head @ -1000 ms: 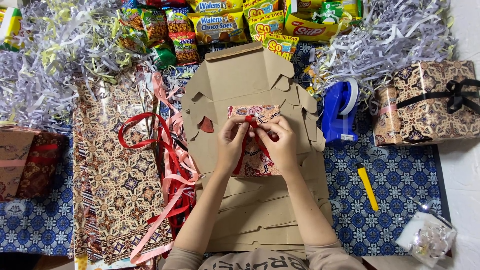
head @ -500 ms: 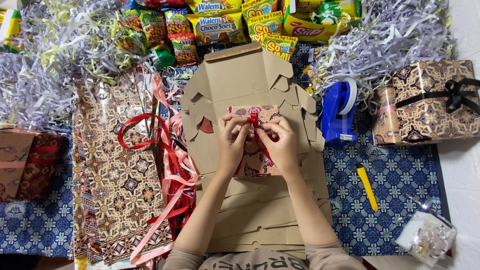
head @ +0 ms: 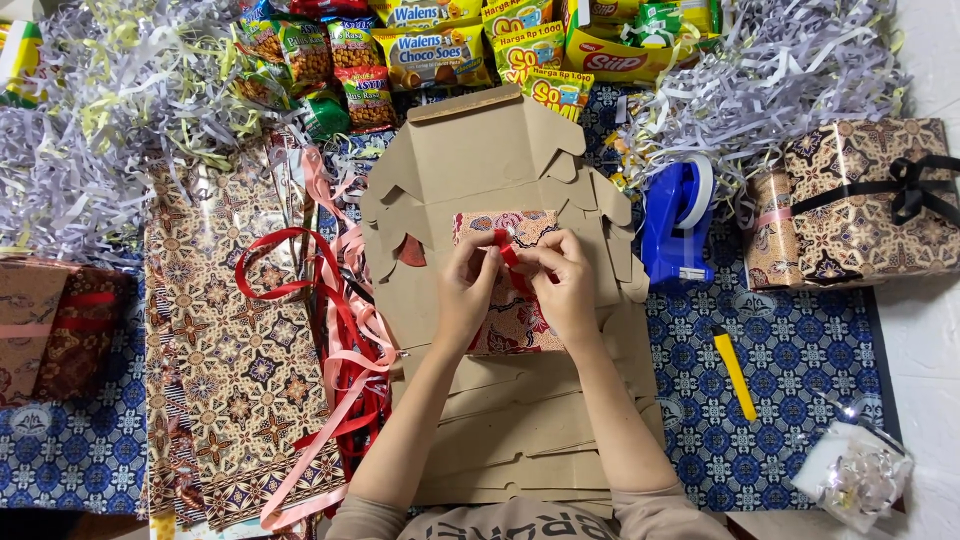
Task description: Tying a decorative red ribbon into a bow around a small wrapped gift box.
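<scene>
Parcel (head: 510, 290): batik-wrapped, centred on flat cardboard (head: 480, 170). Left hand (head: 465, 290) and right hand (head: 565, 285): both pinching red ribbon (head: 507, 252) atop parcel; since a second ago drawn closer, knot tightening. Tape dispenser (head: 678, 222): right of parcel. Loose ribbons (head: 330, 330): left of parcel.

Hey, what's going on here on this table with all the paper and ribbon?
A person is working over a small wrapped parcel that lies on flattened brown cardboard. The left hand and right hand both pinch a red ribbon on top of the parcel. Loose ribbons lie to the left, a blue tape dispenser and a finished wrapped box to the right, snack packets above.
</scene>
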